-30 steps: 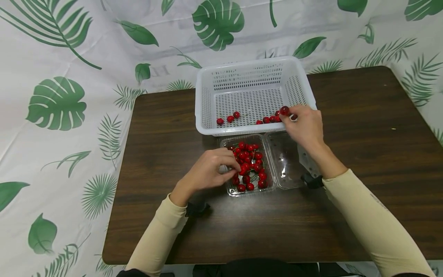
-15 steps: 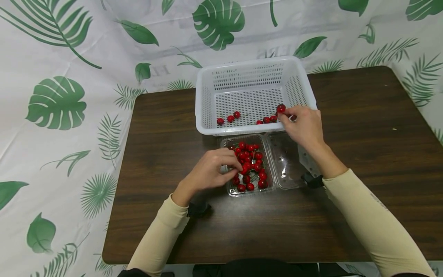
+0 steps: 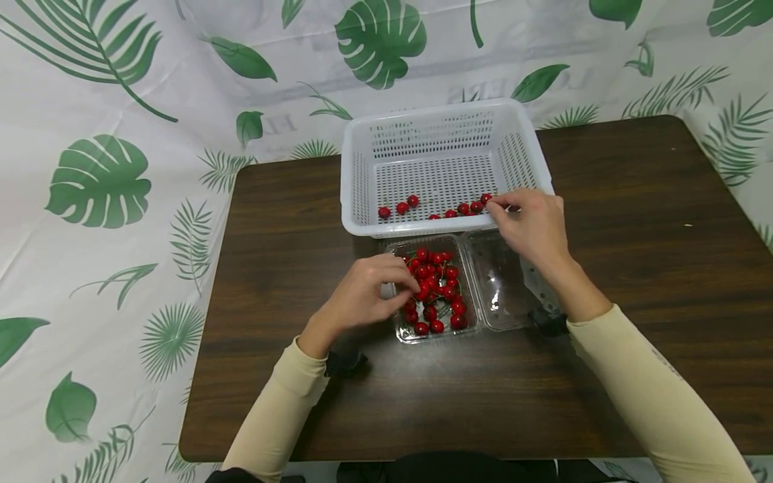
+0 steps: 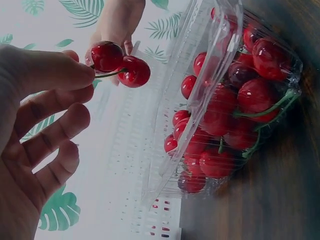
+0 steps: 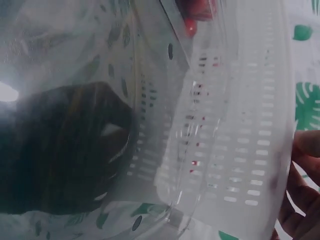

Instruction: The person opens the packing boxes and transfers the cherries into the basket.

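My left hand (image 3: 374, 290) is over the clear plastic clamshell box (image 3: 403, 335) of red cherries (image 3: 437, 326). The left wrist view shows its thumb and forefinger pinching a green stem (image 4: 112, 74), with two glossy cherries (image 4: 134, 71) at the fingertips; the other fingers are loosely bent. My right hand (image 3: 531, 218) reaches over the near right rim of the white perforated basket (image 3: 356, 225). Its thumb and forefinger come together beside a cherry (image 3: 486, 198); whether they grip it is unclear. The right wrist view catches only part of the right hand (image 5: 302, 185) past the basket wall.
The clamshell's open lid (image 3: 498, 295) lies flat to the right of the filled half. Several loose cherries (image 3: 402, 207) sit along the basket's near side. Behind the dark wooden table (image 3: 278, 235) hangs a leaf-print sheet (image 3: 199, 87).
The cherry raised in my right fingers is gone from them, and another cherry shows along the basket's near side. My right hand shifted slightly downward; the left stays nearly still.
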### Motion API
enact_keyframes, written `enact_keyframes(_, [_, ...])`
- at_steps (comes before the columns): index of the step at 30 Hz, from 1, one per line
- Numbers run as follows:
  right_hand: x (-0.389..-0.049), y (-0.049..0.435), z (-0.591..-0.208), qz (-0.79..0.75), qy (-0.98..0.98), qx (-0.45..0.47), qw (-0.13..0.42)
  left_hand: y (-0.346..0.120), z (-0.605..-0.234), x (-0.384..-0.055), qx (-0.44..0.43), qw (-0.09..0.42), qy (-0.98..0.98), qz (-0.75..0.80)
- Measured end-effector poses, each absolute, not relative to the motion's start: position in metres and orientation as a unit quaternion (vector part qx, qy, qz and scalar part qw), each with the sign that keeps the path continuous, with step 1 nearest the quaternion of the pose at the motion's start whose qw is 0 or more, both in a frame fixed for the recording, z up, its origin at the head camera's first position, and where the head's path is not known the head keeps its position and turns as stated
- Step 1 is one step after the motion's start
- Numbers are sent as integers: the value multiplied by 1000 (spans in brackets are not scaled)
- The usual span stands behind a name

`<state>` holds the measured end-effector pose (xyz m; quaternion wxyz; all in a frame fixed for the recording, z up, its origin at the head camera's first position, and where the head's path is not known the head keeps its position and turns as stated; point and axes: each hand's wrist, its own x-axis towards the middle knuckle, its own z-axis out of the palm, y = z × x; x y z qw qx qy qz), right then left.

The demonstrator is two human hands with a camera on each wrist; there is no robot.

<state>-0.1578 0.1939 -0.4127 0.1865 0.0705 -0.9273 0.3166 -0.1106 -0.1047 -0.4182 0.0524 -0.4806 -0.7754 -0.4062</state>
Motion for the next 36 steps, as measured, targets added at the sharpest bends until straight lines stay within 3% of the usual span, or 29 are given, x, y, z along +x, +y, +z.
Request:
enact_keyframes(10, [-131, 183, -407, 348, -902, 117, 227, -104, -411, -128, -418, 136, -759, -481])
enact_keyframes(21, [-94, 164, -416, 330, -906, 187, 189, -105, -405, -167, -297, 247, -808, -444])
enact_keyframes(28, [-77, 148, -425, 280, -920, 232, 148, -105, -408, -192, -258, 207, -870, -365])
enact_keyframes(36, [-75, 140, -433, 216, -928, 287, 102, -107, -412, -201, -231, 159, -901, -331])
